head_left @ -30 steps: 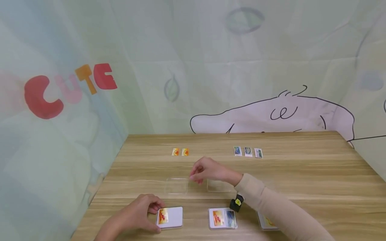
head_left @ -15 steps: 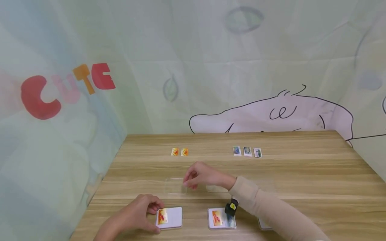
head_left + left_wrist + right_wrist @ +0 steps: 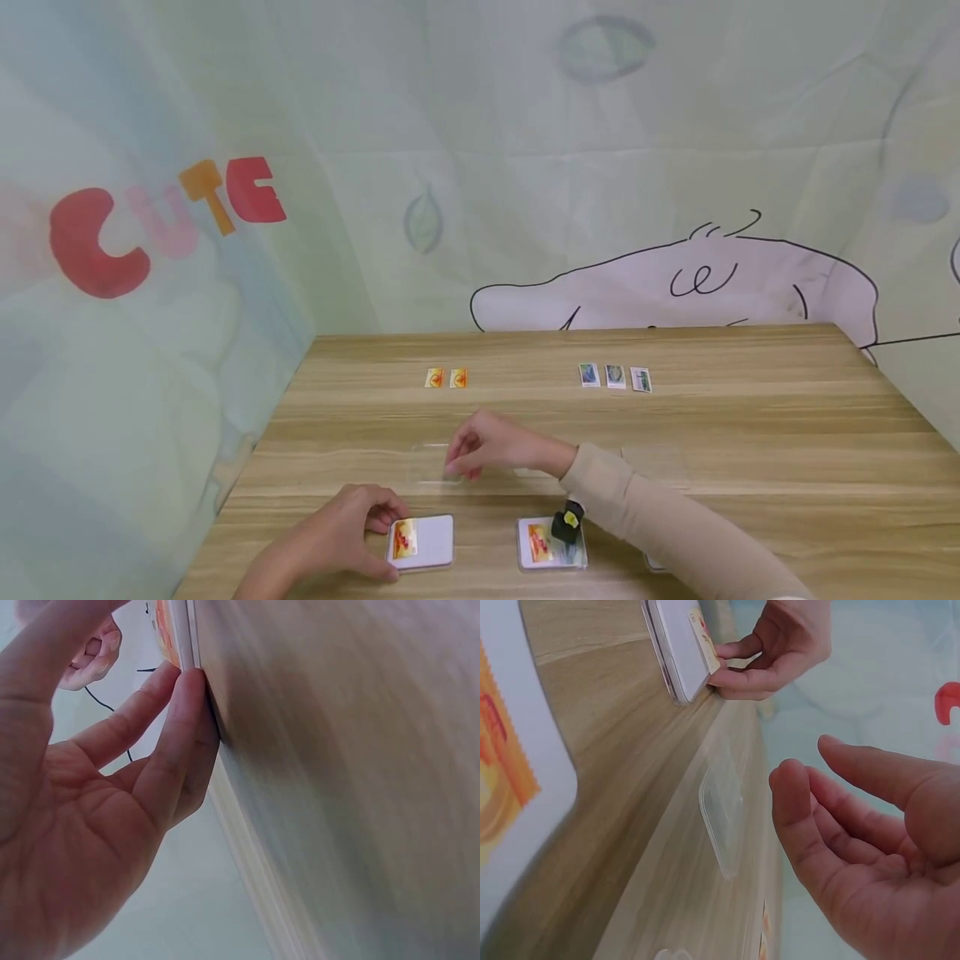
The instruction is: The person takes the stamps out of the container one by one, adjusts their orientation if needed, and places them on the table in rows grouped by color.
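Observation:
My left hand (image 3: 341, 533) holds the left end of a clear case (image 3: 437, 542) with a white insert, its thumb and fingers at the edges. On the case's left half lies a small orange-yellow stamp (image 3: 405, 538). In the left wrist view the left fingertips (image 3: 187, 682) touch the case's side. My right hand (image 3: 495, 446) hovers above a transparent lid (image 3: 429, 477) behind that case. In the right wrist view the right hand (image 3: 870, 840) has thumb and index finger apart, with nothing between them. The lid (image 3: 724, 810) lies on the table there.
A second case (image 3: 532, 558) with stamps sits at front centre, partly behind a black wrist camera (image 3: 567, 523). The right sleeve mostly hides a third case (image 3: 654, 563). Farther back lie two orange stamps (image 3: 446, 378) and three bluish-green stamps (image 3: 615, 377). Another clear lid (image 3: 660, 467) lies right.
My right hand has moved left and toward me, from between two clear lids to over the left one. The left hand has stayed on its case.

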Demonstrator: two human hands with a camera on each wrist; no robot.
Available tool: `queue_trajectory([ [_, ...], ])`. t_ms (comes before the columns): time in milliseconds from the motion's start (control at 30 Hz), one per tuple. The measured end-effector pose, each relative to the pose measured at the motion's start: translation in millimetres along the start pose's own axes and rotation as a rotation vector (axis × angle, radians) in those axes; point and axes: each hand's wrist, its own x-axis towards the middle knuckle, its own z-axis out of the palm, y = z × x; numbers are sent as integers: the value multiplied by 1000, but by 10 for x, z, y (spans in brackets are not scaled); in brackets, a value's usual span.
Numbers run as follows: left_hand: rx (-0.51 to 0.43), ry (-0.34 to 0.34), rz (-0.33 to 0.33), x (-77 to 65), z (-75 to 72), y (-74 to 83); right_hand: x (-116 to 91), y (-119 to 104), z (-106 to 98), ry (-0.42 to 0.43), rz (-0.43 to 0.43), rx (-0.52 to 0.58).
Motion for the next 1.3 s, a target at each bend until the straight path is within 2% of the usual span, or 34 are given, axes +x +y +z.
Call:
queue_trajectory([
  [300,8,3,8,2,-15,8,70,5,71,-29,-25,-37],
  [700,-3,-16,-13,16,-19,35,110,-26,173,-41,-30,4],
  [933,9,-16,-20,15,-20,28,152,-31,249,-28,-29,-40],
  [1300,-1,-14,-22,-17,-13,26,192,-44,399,-22,-28,-26],
])
